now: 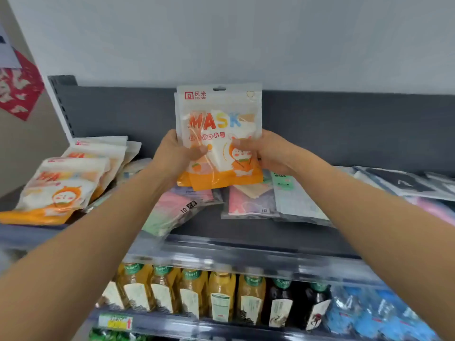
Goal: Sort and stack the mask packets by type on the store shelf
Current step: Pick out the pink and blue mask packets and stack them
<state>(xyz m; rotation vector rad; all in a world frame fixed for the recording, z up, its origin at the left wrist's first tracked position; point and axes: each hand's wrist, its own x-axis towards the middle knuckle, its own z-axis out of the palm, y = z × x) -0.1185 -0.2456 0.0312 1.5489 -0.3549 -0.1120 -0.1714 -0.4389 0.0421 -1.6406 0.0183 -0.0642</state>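
Observation:
I hold a small bundle of white-and-orange "MASK" packets [219,114] upright above the dark shelf [258,232]. My left hand [176,151] grips its left edge, thumb on the front. My right hand [263,150] grips its right edge the same way. A pile of matching orange packets [61,188] lies at the shelf's left end. Pastel pink, green and purple packets [172,210] lie loose under the bundle, with more pastel packets [248,200] to the right. Black-and-grey packets [398,183] lie at the far right.
The shelf's grey back panel [123,114] rises behind the packets. Below the shelf edge stand rows of yellow drink bottles [192,294], dark bottles [295,306] and blue-wrapped packs [374,313]. A red paper decoration [17,89] hangs on the left wall.

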